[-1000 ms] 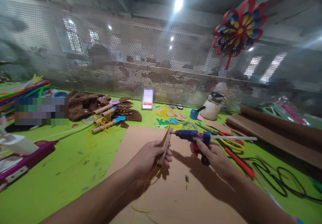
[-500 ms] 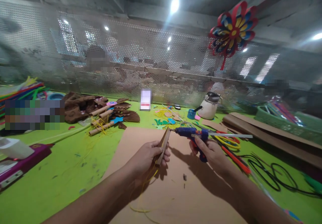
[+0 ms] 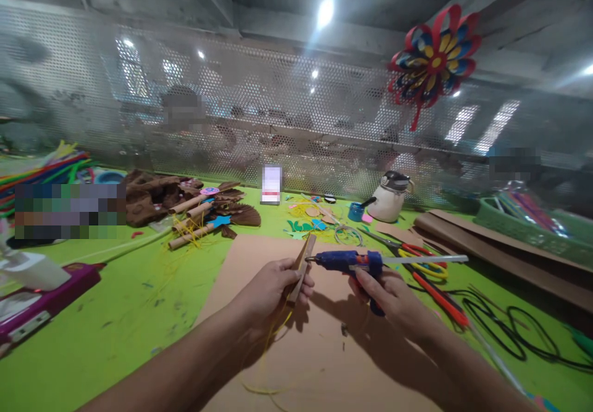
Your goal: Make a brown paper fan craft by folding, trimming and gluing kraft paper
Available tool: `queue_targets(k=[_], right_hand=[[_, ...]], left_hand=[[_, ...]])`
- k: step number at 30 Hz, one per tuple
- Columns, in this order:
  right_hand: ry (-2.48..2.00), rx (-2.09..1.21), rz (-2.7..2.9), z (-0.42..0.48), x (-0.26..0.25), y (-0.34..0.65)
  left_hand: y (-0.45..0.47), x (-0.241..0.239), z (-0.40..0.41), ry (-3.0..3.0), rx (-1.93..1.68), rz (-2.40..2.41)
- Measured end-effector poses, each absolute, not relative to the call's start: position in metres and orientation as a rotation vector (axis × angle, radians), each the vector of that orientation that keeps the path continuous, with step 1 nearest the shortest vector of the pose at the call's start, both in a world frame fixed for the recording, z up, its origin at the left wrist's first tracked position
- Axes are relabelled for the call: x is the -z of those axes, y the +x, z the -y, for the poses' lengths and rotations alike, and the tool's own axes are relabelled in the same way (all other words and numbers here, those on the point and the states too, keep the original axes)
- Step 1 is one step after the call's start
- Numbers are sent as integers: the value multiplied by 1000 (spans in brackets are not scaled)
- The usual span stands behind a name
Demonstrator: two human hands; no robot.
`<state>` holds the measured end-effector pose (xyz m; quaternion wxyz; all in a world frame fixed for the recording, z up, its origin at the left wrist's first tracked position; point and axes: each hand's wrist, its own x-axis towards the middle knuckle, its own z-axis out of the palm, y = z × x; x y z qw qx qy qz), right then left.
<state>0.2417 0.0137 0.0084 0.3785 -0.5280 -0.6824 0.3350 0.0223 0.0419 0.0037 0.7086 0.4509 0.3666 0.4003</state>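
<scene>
My left hand [image 3: 273, 291] is closed around a folded brown paper stick [image 3: 302, 266], held upright above a brown cardboard sheet [image 3: 319, 350]. Thin yellow strands [image 3: 271, 338] hang below that hand. My right hand [image 3: 386, 291] grips a blue hot glue gun [image 3: 352, 262] with a glue stick [image 3: 426, 259] jutting out of its back. The gun's nozzle touches the stick's right side near its upper end. Both hands hover over the cardboard.
The bench has a green top [image 3: 120, 313]. Brown paper rolls and fans [image 3: 204, 211] lie at back left, a white kettle-like pot [image 3: 391, 197] at back right. Scissors [image 3: 424, 264], a black cord [image 3: 504, 325], cardboard strips [image 3: 500, 245] and a green basket [image 3: 532, 230] lie right. A pinwheel [image 3: 435, 60] hangs on the mesh.
The glue gun has come down and left, so its nozzle now meets the stick lower than before. My left hand has hardly moved.
</scene>
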Motion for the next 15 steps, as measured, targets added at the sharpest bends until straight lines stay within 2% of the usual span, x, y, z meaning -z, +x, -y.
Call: queue_targets(k=[15], right_hand=[[-1258,-753,1687,-31,-9,254]], left_hand=[[23,-3,-38,1026,-819,-810]])
